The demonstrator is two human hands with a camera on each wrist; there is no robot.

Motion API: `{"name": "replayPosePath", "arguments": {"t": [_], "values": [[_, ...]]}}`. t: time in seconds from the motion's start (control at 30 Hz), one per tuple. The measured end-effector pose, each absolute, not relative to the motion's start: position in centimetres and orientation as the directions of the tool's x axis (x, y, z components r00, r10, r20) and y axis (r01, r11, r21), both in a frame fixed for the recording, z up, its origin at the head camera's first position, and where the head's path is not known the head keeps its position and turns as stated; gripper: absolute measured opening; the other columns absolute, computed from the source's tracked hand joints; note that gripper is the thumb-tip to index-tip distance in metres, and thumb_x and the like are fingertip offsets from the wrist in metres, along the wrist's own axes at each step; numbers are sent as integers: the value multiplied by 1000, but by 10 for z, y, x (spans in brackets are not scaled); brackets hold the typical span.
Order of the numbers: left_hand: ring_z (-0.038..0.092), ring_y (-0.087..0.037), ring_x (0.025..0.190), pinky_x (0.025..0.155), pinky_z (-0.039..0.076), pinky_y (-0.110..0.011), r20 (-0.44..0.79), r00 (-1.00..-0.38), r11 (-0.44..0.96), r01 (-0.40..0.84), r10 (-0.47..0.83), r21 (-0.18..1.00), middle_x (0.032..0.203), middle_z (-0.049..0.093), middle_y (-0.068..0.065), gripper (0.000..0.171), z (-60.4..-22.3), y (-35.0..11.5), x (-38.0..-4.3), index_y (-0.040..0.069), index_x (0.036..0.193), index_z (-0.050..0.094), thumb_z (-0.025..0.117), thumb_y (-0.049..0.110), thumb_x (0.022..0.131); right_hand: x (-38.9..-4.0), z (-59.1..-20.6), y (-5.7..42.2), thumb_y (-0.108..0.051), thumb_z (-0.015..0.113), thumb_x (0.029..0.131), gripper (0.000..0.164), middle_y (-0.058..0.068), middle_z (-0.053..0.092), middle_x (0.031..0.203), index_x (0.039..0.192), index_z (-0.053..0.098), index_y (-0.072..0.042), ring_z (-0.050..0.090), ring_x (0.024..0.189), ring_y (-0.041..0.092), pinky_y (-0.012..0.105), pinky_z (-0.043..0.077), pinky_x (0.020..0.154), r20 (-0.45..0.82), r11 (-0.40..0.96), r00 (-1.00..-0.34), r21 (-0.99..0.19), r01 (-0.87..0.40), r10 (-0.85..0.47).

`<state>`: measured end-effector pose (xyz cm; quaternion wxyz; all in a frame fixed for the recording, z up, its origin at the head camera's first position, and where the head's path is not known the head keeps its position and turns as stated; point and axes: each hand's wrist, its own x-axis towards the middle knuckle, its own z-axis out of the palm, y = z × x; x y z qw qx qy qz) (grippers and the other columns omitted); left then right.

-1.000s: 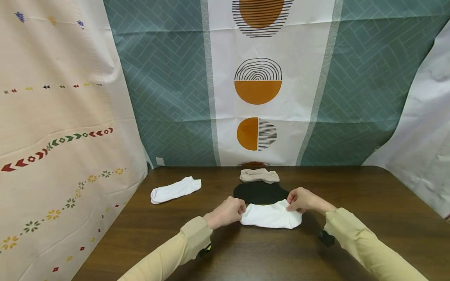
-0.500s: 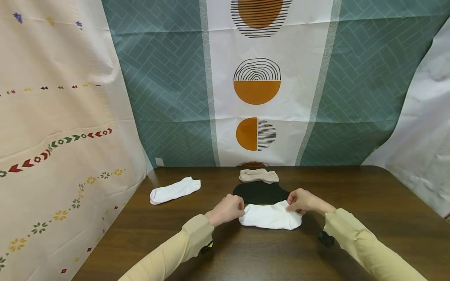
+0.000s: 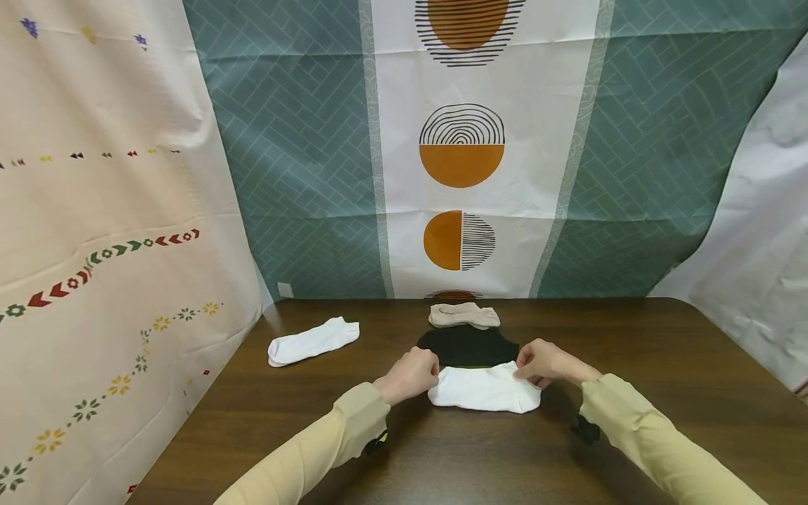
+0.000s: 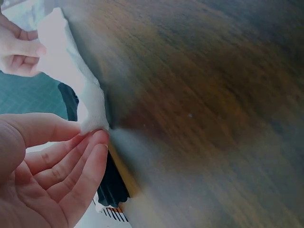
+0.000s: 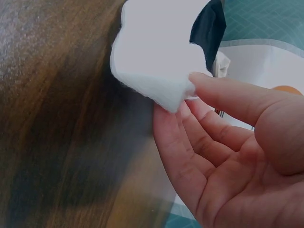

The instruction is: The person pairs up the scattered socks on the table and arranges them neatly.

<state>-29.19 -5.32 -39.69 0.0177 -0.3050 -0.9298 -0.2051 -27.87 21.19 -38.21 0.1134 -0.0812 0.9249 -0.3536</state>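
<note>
A white ankle sock [image 3: 482, 389] lies stretched sideways near the middle of the table. My left hand [image 3: 410, 375] pinches its left end; in the left wrist view the thumb [image 4: 52, 129] presses the fabric against the fingertips. At the other end, my right hand [image 3: 544, 361] pinches the sock near its upper right corner, thumb on top and fingers beneath in the right wrist view. Just behind it lies a black sock [image 3: 467, 346], flat and partly overlapped in view by the right hand. Farther back is a folded beige pair of socks [image 3: 463, 315].
Another white sock [image 3: 313, 341] lies at the back left of the brown wooden table [image 3: 480, 456]. A patterned teal and white cloth [image 3: 315, 175] hangs behind the table, and a cream embroidered cloth [image 3: 126, 280] hangs along its left side.
My left hand has shifted very slightly left along with its end of the white sock. The right hand stays in place, and the other socks lie as before.
</note>
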Motion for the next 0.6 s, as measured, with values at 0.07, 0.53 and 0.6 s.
{"name": "replayPosePath", "arguments": {"t": [0.07,0.53,0.6], "values": [[37,-7,46,43,32,-20,151,-816,733,570,557,371,56,47,5,15,-398,-54,-292,8,63,59,60,-1,75,-279,-383,212,-3,69,77,12,4,51,66,77,57,-1,52,57,16,33,49,53,-151,739,-960,-670,-76,-235],[39,-7,46,43,33,-20,142,-825,740,555,547,379,55,47,4,14,-397,-60,-292,8,63,59,61,1,76,-275,-386,209,-3,70,76,14,5,52,66,76,56,-1,54,58,17,33,48,52,-151,744,-961,-664,-76,-233],[39,-7,46,43,34,-20,153,-827,741,555,541,378,55,47,5,15,-396,-62,-292,8,63,59,62,3,77,-274,-385,210,-4,70,76,14,5,53,67,77,57,-1,55,59,19,34,48,53,-150,746,-961,-662,-77,-233]]}}
